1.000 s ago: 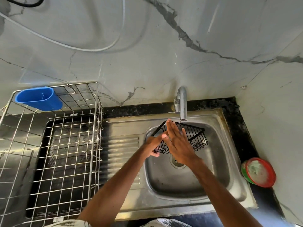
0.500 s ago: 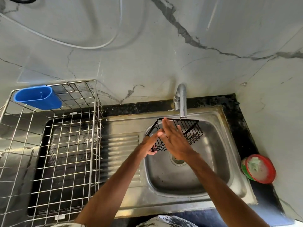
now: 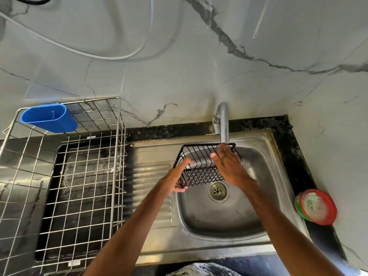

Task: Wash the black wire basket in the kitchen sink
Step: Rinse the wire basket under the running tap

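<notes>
Kitchen corner, marble wall behind the steel sink (image 3: pixel 219 222): held the black wire basket (image 3: pixel 199 177) above the bowl, just under the tap (image 3: pixel 224 124), left grip (image 3: pixel 176 179) curled round its left end. Had slid the right grip (image 3: pixel 231 168) from the basket's middle to its right side within a second, fingers straight, clasping nothing. Likely mid-rub along the wires; saw no water stream.
</notes>
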Demonstrator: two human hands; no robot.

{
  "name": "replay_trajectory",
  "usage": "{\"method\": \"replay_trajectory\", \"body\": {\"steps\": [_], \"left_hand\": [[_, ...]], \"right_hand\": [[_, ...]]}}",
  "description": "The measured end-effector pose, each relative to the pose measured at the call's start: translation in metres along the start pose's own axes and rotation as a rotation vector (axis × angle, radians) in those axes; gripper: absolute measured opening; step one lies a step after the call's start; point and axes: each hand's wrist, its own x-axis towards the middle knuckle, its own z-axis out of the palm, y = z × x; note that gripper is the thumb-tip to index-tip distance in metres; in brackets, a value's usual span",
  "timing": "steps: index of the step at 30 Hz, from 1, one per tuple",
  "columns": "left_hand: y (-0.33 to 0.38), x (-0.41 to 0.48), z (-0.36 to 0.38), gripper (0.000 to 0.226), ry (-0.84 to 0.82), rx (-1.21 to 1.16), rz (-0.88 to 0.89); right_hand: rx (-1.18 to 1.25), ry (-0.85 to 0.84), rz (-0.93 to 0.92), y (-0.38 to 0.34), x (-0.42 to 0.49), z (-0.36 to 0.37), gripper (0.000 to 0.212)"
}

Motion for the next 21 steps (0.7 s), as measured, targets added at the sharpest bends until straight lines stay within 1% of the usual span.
{"method": "replay_trajectory", "body": {"steps": [2,4,5,6,8,9,10,13,15,16,17,18,20,21], "left_hand": [[-0.003,-0.001,0.001,0.076,0.016,-0.022,-0.018],[-0.003,-0.001,0.002,0.093,0.033,-0.049,-0.027],[-0.003,-0.002,0.002,0.091,0.031,-0.053,-0.027],[-0.003,-0.003,0.001,0.081,0.027,-0.052,-0.024],[-0.003,-0.004,-0.002,0.056,0.018,-0.048,-0.019],[-0.003,-0.004,-0.003,0.046,0.015,-0.044,-0.012],[-0.002,-0.005,-0.004,0.04,0.013,-0.041,-0.003],[0.0,-0.006,-0.001,0.039,0.008,-0.018,0.02],[0.002,-0.005,0.003,0.04,0.003,-0.016,0.027],[0.003,-0.005,0.006,0.042,-0.004,-0.021,0.025],[0.004,-0.004,0.009,0.047,-0.012,-0.027,0.023],[0.005,-0.003,0.012,0.059,-0.015,-0.033,0.028],[0.003,0.0,0.014,0.101,-0.006,-0.038,0.044],[0.002,0.002,0.014,0.118,-0.006,-0.046,0.046]], "right_hand": [[-0.039,-0.033,-0.168,-0.027,-0.01,0.012,0.091],[-0.074,-0.049,-0.27,-0.04,-0.015,0.02,0.086],[-0.076,-0.046,-0.282,-0.038,-0.013,0.02,0.081],[-0.082,-0.03,-0.277,-0.035,-0.01,0.017,0.077],[-0.117,-0.005,-0.199,-0.014,0.001,0.008,0.07],[-0.146,-0.014,-0.126,-0.001,0.008,0.002,0.068],[-0.17,-0.035,-0.047,0.014,0.014,-0.005,0.071],[-0.084,-0.044,0.169,0.04,0.026,-0.021,0.092],[-0.039,-0.031,0.196,0.031,0.027,-0.02,0.098],[-0.029,-0.027,0.167,0.019,0.024,-0.017,0.098],[-0.039,-0.014,0.109,0.004,0.021,-0.012,0.094],[-0.068,-0.01,0.029,-0.013,0.016,-0.005,0.089],[-0.108,-0.008,-0.137,-0.044,0.005,0.01,0.085],[-0.126,-0.007,-0.21,-0.055,0.0,0.016,0.082]]}}
